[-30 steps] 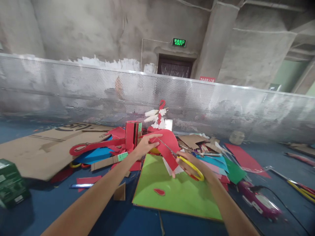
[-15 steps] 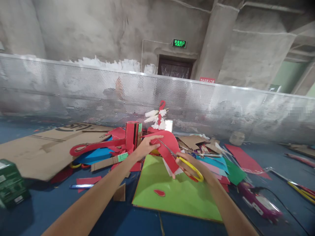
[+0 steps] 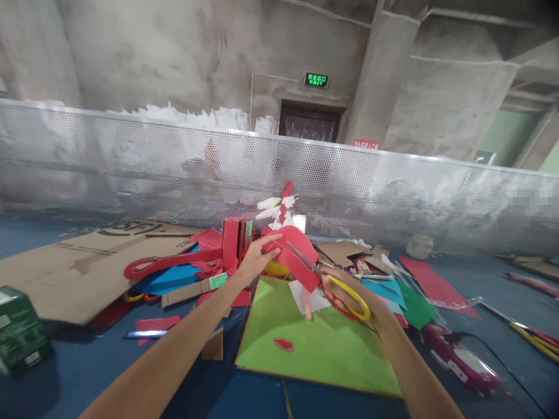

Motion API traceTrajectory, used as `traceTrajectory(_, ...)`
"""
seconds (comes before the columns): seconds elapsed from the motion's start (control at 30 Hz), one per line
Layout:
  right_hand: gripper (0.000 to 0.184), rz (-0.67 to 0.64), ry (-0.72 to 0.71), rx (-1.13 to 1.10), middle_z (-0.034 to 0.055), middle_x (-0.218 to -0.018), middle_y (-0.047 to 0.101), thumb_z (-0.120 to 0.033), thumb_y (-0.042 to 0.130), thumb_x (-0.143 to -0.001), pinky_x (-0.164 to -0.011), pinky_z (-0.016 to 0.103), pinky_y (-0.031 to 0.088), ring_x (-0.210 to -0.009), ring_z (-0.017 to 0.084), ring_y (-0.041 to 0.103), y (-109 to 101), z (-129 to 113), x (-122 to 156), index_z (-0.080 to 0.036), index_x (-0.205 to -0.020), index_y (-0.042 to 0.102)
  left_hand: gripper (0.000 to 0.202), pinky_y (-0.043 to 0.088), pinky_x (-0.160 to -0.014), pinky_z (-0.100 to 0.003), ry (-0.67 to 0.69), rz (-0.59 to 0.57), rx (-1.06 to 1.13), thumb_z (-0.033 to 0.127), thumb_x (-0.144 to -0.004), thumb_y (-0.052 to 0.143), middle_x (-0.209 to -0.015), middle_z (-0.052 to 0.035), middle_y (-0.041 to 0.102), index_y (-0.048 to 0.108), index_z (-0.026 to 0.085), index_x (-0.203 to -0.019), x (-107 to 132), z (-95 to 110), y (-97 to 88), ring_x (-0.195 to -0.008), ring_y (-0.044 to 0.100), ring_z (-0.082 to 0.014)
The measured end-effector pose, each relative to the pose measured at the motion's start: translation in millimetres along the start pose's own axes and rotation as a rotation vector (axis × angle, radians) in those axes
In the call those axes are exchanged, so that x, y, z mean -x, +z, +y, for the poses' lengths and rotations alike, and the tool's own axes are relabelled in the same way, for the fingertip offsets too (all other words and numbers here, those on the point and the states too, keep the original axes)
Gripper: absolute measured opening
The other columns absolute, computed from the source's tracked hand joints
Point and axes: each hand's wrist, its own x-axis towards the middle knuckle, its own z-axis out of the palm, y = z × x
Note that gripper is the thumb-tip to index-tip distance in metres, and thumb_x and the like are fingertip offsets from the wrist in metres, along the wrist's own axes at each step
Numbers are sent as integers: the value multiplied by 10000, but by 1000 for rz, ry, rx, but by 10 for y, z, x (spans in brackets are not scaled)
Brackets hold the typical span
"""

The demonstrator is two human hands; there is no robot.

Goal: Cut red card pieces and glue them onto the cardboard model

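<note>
Above a lime-green board (image 3: pixel 314 364), my left hand (image 3: pixel 257 256) pinches the left edge of a curved red sheet of paper or card (image 3: pixel 297 247). My right hand (image 3: pixel 345 285) has its fingers in the yellow and orange handles of a pair of scissors (image 3: pixel 358 298). The scissor blades lie across the right part of the red sheet, pointing up and left. Beneath the sheet, a white scrap (image 3: pixel 301 295) rests on the board. A small red teardrop-shaped piece (image 3: pixel 283 344) lies nearer to me.
Left of the board are a red cardboard construction (image 3: pixel 233 241), a cutter (image 3: pixel 146 334) and a large cardboard sheet (image 3: pixel 78 267). A purple corded device (image 3: pixel 460 361) sits on the right. White flowers on a red stem (image 3: pixel 279 209) stand before the perforated metal barrier (image 3: pixel 362 186).
The scissor handles are spread wider, and my right hand has shifted slightly right. The red sheet has turned and tilted a little in my left hand, showing more of the white scrap.
</note>
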Motion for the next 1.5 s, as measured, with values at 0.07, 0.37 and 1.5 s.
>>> traceTrajectory(0.07,501,96,2,-24,-68,-569,500,-707,498,-914,-343,203,309,-340,62,379,-13,31,-46,-206,-898,509,528,515,-1017,-412,-15,67,48,427,-864,701,-1333,-106,682,669,170,-1324,7,-15,14,-1188,644,-302)
traceTrajectory(0.37,503,468,-59,-266,-72,-564,564,-530,793,-740,-373,217,405,-415,127,530,176,179,-295,-224,-1005,496,785,561,-892,-390,-101,-55,341,442,-879,702,-1070,-85,749,392,223,-1567,151,32,317,-870,704,-214)
traceTrajectory(1.5,276,412,-401,354,52,-1013,686,-316,631,-905,-769,295,465,-874,217,615,-205,371,-265,-201,-1155,648,377,425,-1072,-425,-1,-970,-784,508,-863,657,-1636,-67,362,717,267,-1147,-504,520,-180,-1304,551,-311)
